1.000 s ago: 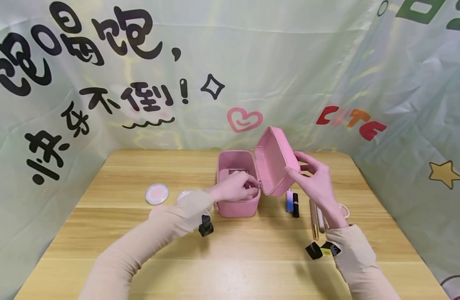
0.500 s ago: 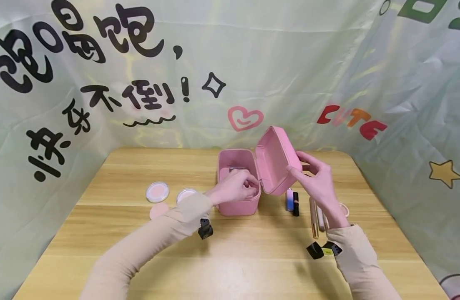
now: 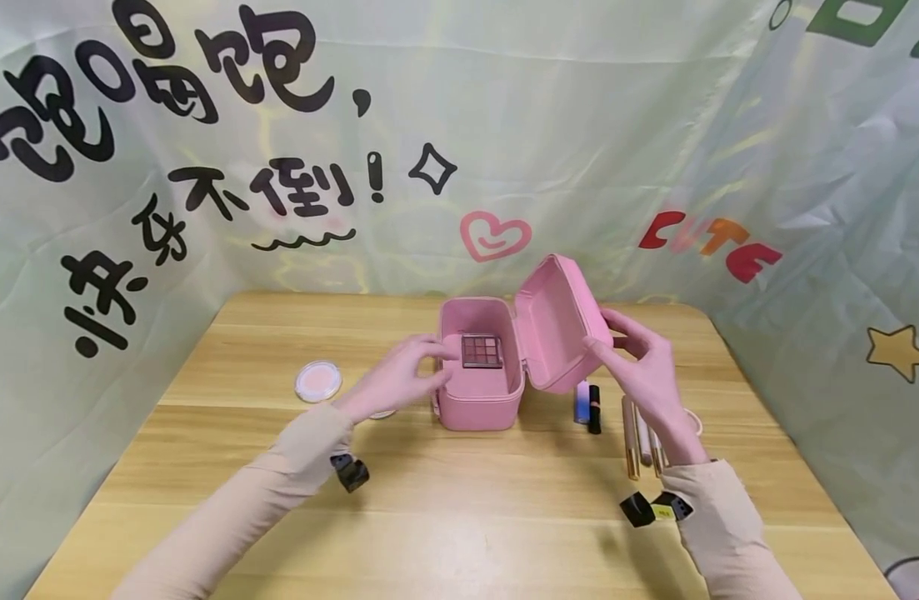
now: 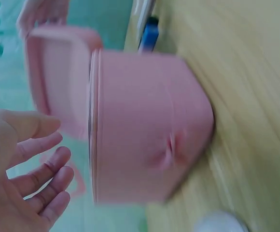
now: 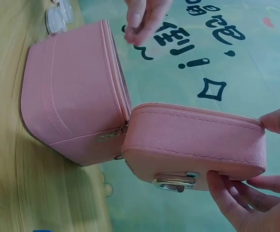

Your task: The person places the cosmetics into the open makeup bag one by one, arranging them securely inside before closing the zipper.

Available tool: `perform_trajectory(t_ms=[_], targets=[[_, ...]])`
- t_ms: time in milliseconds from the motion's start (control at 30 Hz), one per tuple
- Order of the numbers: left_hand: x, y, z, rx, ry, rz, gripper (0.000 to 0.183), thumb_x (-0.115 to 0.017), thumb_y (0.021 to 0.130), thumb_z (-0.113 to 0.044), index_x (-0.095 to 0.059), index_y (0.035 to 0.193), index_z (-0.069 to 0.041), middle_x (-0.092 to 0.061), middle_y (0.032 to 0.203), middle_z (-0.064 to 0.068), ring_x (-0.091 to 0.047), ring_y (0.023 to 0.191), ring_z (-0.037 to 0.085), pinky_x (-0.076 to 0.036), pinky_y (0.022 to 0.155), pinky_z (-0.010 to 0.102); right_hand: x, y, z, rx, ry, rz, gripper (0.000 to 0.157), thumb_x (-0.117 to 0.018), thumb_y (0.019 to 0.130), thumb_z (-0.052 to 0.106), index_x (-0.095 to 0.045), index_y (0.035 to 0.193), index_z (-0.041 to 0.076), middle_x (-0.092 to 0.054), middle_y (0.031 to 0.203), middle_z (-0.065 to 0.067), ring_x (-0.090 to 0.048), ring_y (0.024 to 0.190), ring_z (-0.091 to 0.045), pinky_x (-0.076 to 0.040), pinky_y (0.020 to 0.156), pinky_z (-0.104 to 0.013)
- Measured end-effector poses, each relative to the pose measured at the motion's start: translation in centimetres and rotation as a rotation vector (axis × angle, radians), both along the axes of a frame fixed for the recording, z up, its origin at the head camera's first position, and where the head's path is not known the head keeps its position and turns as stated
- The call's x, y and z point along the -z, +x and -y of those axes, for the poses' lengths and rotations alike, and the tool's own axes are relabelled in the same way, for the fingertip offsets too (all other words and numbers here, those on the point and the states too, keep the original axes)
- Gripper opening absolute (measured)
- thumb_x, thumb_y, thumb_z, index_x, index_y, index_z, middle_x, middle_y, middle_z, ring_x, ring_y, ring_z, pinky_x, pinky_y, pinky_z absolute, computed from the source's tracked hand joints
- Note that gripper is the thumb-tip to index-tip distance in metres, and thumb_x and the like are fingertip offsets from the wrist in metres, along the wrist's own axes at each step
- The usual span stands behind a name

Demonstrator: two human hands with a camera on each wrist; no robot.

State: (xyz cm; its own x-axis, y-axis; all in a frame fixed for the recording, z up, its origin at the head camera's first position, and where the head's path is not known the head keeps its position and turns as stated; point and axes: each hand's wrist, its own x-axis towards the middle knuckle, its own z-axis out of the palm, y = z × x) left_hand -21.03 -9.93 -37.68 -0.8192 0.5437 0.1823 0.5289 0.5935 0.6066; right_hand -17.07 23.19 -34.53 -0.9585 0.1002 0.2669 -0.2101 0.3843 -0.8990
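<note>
A pink zip-round cosmetic case stands on the wooden table with its lid swung up to the right. Inside, on the case floor, lies an eyeshadow palette with dark pink pans. My left hand hovers at the case's left rim, fingers apart and nothing between them; the left wrist view shows its palm and loosely bent fingers. My right hand grips the lid's outer edge between thumb and fingers. In the right wrist view, a metal handle shows on the lid's top.
Left of the case lies a round compact; another compact is mostly hidden under my left hand. To the right are a blue-lilac tube, a black lipstick and several slim tubes. A printed cloth hangs behind the table.
My left hand has come out of the case and moved left to its rim, its fingers spreading. The palette inside now shows fully. My right hand keeps hold of the lid.
</note>
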Motion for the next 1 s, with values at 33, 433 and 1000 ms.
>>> perform_trajectory(t_ms=[33,433,1000], targets=[[0.1,-0.1,0.9,-0.015,0.005,-0.001,0.031,-0.066,0.096,-0.020,-0.070,0.125,-0.008,-0.065,0.133,0.013,-0.056,0.130,0.033,-0.040,0.113,0.054,0.0,0.0,0.0,-0.004,-0.001,-0.004,0.053,-0.074,0.091,0.018,-0.059,0.140,0.005,-0.063,0.112,0.024,-0.065,0.093,0.005,-0.050,0.070,-0.014],[1.2,-0.3,9.1,-0.129,-0.015,-0.001,0.044,-0.074,0.091,-0.024,-0.066,0.130,-0.006,-0.067,0.130,0.015,-0.058,0.126,0.038,-0.044,0.107,0.056,0.4,0.2,-0.4,-0.024,-0.011,-0.008,0.053,-0.073,0.092,0.016,-0.058,0.141,0.005,-0.064,0.114,0.023,-0.065,0.095,0.005,-0.051,0.073,-0.013],[4.7,0.0,13.4,-0.172,-0.098,0.064,0.071,-0.084,0.080,-0.037,-0.060,0.135,0.000,-0.058,0.139,0.025,-0.046,0.135,0.050,-0.032,0.111,0.068,0.8,0.3,-0.8,-0.052,-0.094,-0.002,0.053,-0.073,0.092,0.012,-0.056,0.140,-0.001,-0.065,0.114,0.022,-0.066,0.096,0.003,-0.054,0.073,-0.013]])
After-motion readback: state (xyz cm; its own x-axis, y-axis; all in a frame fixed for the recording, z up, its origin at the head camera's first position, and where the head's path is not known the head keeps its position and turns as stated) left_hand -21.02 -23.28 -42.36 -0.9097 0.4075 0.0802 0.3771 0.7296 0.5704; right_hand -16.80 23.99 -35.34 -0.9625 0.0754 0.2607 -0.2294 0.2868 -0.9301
